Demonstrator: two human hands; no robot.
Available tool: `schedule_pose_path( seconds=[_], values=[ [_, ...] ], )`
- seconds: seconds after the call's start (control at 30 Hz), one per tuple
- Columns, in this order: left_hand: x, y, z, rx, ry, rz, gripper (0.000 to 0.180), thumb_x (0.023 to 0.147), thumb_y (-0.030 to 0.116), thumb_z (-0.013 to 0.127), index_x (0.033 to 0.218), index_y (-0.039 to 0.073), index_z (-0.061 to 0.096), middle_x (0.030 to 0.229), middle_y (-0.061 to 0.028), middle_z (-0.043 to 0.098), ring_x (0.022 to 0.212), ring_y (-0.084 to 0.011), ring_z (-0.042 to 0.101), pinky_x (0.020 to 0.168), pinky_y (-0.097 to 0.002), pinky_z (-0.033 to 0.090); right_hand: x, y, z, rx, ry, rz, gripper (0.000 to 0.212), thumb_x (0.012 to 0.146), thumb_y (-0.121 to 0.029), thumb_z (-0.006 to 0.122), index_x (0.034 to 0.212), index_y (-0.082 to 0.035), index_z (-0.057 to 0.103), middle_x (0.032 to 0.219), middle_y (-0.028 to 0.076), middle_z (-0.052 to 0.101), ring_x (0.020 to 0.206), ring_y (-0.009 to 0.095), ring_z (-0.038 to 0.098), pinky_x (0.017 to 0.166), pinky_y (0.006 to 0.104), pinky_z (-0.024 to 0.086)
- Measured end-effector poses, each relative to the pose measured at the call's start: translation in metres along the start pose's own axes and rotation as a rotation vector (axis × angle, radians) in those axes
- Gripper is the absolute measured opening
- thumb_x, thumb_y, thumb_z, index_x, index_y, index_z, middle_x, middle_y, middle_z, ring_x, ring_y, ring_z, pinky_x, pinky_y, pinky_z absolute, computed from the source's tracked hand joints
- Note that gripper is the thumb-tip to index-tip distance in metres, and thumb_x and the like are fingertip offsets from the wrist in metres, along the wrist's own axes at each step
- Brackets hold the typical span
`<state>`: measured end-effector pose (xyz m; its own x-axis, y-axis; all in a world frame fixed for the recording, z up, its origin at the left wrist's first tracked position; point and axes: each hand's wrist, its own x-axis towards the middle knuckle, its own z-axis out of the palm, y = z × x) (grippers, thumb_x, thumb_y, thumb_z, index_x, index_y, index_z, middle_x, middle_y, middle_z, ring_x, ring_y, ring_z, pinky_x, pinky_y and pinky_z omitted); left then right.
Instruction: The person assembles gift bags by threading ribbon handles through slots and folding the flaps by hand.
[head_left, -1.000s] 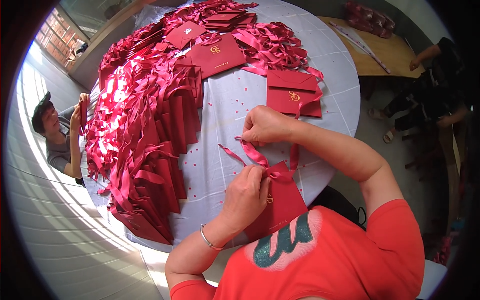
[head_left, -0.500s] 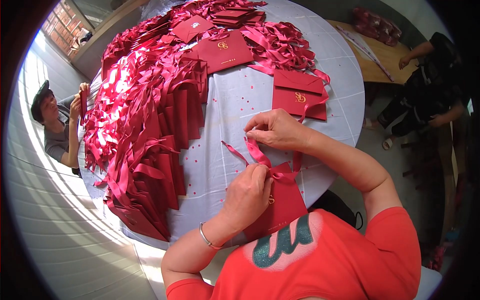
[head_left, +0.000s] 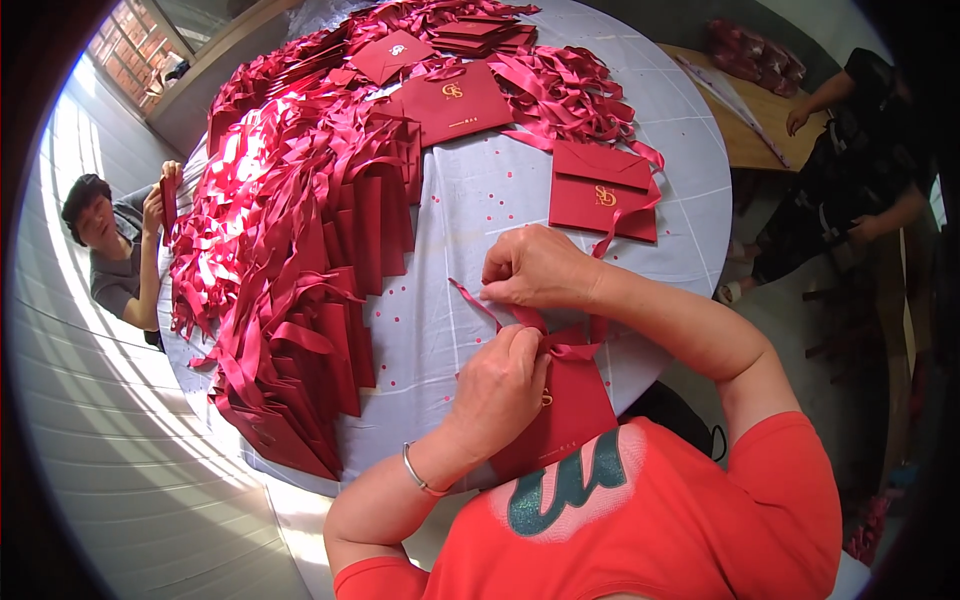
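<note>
A red paper gift bag (head_left: 572,415) with gold print lies at the table's near edge, against my front. At its top my left hand (head_left: 498,388) is closed, pinching the red ribbon (head_left: 572,350) where it loops together. Just beyond, my right hand (head_left: 540,268) has thumb and fingers pressed together on a ribbon strand, partly hidden under the palm. One loose ribbon tail (head_left: 468,296) sticks out to the left of the hands. Beyond my right hand lies a flat red bag (head_left: 604,190) with a folded flap and its own ribbon.
Rows of red bags with tangled ribbons (head_left: 240,230) cover the round table's (head_left: 460,200) left and far side. Small red dots lie scattered on the cloth. A person (head_left: 110,235) at the left holds a red item. Another person (head_left: 850,180) stands right, by a wooden table (head_left: 735,125).
My right hand has moved slightly left and its fingers have curled further over the ribbon strand. My left hand stays at the bag's top. The person at the left has turned their head.
</note>
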<state>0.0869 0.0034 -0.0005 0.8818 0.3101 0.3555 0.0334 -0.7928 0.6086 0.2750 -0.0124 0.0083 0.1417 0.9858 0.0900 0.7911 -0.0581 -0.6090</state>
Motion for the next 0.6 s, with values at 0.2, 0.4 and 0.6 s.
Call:
schedule_pose_path(
  seconds=[0.2,0.4,0.6],
  values=[
    [-0.001,-0.001,0.000,0.005,0.005,-0.010,0.018,0.085,0.003,0.067,0.100,0.001,0.056,0.092,-0.0172,0.062,0.079,-0.0375,0.064,0.068,-0.0435,0.053,0.007,0.015,0.003,0.477,-0.036,0.206,0.018,0.086,-0.017,0.076,0.089,0.000,0.076,0.077,0.003,0.072,0.070,0.006,0.061,0.064,0.0253,0.051],
    [-0.001,-0.003,0.001,0.019,0.000,-0.009,0.019,0.085,0.003,0.068,0.099,0.000,0.056,0.092,-0.0173,0.061,0.079,-0.0371,0.064,0.068,-0.0432,0.053,0.014,0.026,0.014,0.560,0.095,0.196,0.020,0.084,-0.019,0.075,0.088,0.001,0.076,0.071,0.008,0.071,0.064,0.010,0.062,0.062,0.0287,0.052],
    [-0.002,-0.004,0.003,0.035,-0.003,-0.004,0.020,0.085,0.003,0.068,0.100,0.000,0.055,0.093,-0.0170,0.061,0.080,-0.0365,0.064,0.068,-0.0428,0.053,0.019,0.024,0.012,0.598,0.101,0.279,0.019,0.085,-0.015,0.075,0.080,0.003,0.074,0.065,0.007,0.068,0.053,0.007,0.059,0.050,0.0254,0.049]
  ],
)
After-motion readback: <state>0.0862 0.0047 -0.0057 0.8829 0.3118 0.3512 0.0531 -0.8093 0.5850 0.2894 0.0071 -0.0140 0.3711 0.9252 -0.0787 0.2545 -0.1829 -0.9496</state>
